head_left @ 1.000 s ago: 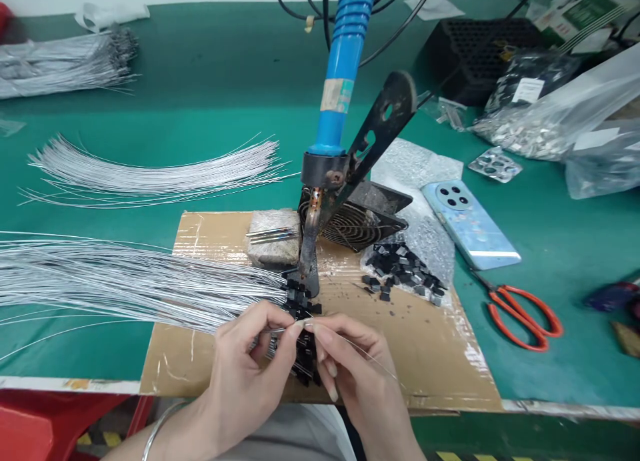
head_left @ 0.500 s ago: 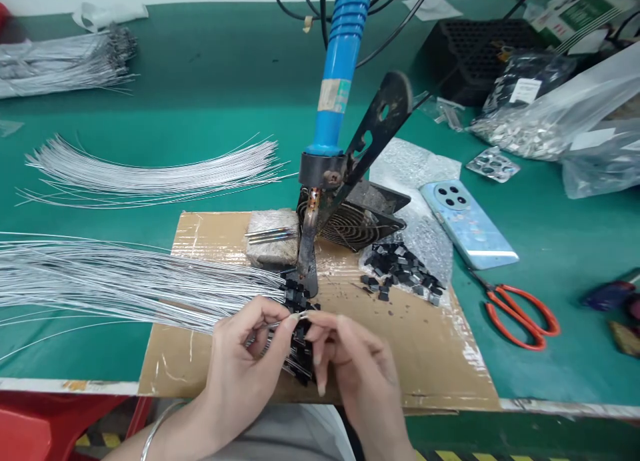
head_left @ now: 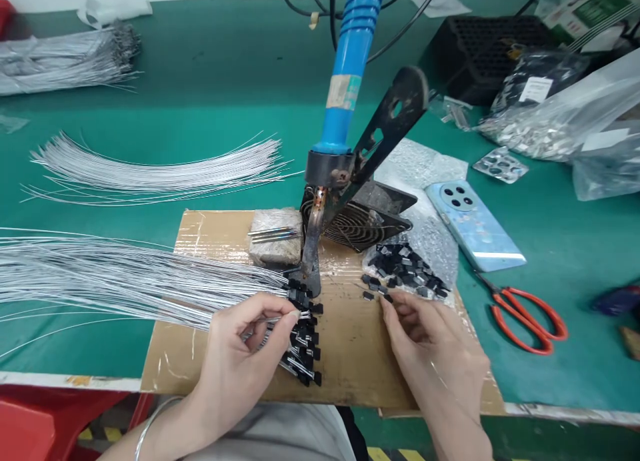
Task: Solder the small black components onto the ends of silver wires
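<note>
My left hand (head_left: pixel 257 351) pinches the end of a thin silver wire (head_left: pixel 303 314) between thumb and forefinger. Under and behind it lies a bundle of similar wires (head_left: pixel 200 277), with small black caps (head_left: pixel 303 341) on their right-hand ends. To the right, my right hand (head_left: pixel 430 347) has thumb and forefinger closed on a small black cap (head_left: pixel 387 297) at the near edge of a heap of loose black caps (head_left: pixel 407 267). Its other fingers are curled and partly hidden.
A blue-handled soldering iron (head_left: pixel 345 81) points down in a stand beside a fan (head_left: pixel 350 224). A grey block (head_left: pixel 275 237) carries thin metal rods. Cardboard (head_left: pixel 350 361) lies beneath. Rightward are a phone (head_left: pixel 475 227) and red-handled scissors (head_left: pixel 530 321); more wires (head_left: pixel 160 177) lie behind.
My right hand has moved right, from beside the left fingertips to the loose black caps, and closed on one. My left hand stays nearly in place with the wire.
</note>
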### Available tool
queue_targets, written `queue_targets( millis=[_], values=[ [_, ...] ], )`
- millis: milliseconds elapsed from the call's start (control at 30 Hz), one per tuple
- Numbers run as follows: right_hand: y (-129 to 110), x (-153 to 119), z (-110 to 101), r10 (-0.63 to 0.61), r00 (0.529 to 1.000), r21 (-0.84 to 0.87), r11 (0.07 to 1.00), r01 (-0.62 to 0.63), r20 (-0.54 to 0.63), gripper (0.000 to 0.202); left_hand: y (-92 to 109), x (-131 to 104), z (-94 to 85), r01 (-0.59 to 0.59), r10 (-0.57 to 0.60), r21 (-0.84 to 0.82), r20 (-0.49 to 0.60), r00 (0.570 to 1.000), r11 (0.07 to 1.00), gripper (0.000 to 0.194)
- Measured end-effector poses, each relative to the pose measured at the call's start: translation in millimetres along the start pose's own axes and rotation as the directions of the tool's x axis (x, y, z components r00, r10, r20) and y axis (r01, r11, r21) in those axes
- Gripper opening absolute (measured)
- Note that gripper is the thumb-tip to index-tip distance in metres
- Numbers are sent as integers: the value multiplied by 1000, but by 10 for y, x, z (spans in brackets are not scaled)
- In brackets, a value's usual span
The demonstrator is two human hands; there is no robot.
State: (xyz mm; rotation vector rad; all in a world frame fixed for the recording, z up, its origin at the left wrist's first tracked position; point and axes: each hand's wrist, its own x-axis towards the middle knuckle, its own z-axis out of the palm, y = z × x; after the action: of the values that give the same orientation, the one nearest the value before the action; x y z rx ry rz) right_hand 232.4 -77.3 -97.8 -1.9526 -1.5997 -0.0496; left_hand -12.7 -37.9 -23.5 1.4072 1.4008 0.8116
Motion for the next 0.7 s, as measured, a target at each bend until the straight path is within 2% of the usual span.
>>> queue_targets(
  millis=[133,300,367,433,500,567,600,700],
  values=[
    [-4,2,4,-32,999,-40,999,33,27,25,7,12,-6,-2,2,12,-2,1000,1000,15],
    [-7,34,33,-59,998,-84,995,56,-29,28,17,15,-20,-18,19,31,-26,999,999,13],
    [-34,26,24,-21,999,-44,999,18,-48,31,10,17,-31,-11,11,24,-27,1000,1000,14],
    [-96,7,6,125,991,92,988,-120,-56,31,9,25,-41,-8,9,17,-13,1000,1000,15],
    [-200,-14,-14,336,942,321,891,-320,7,28,22,39,-49,-29,29,18,-1,1000,999,16],
    [-338,-23,-34,469,876,520,723,-455,115,24,48,54,-56,-63,63,17,4,998,998,16],
    [-415,-20,-45,483,862,591,654,-473,155,22,63,61,-59,-76,76,11,5,997,997,16],
    [-650,11,-80,439,861,717,511,-474,256,14,93,67,-66,-74,74,-20,7,997,997,14]
  ],
)
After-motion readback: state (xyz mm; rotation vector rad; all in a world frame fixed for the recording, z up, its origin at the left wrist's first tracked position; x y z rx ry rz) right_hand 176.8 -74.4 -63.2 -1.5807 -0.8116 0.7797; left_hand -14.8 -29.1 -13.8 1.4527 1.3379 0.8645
